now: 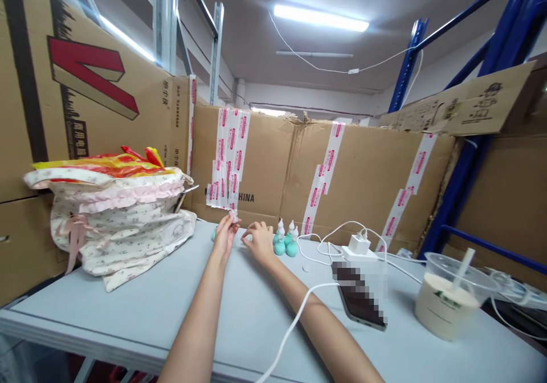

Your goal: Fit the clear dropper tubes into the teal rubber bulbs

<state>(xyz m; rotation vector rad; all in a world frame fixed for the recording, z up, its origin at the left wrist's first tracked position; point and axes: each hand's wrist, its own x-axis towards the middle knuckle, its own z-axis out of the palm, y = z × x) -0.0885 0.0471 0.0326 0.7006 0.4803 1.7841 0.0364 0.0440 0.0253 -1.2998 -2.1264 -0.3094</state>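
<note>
My left hand (pixel 226 233) is raised over the far part of the table, its fingertips closed on a small whitish, see-through piece (pixel 233 216). Close by on the right, my right hand (pixel 260 239) has bent fingers, with thumb and forefinger brought together; anything between them is too small to make out. Several small round teal bottles (pixel 279 247) with white pointed tops stand upright just right of my right hand. Partly hidden behind my left hand is another bit of teal (pixel 213 234).
A floral cloth bag (pixel 128 229) sits at left. On the right are a phone (pixel 361 300), a white charger (pixel 359 245) with cables, and a plastic drink cup (pixel 447 303) with a straw. A white cable (pixel 286 337) crosses my right forearm. Cardboard (pixel 265 166) walls the back.
</note>
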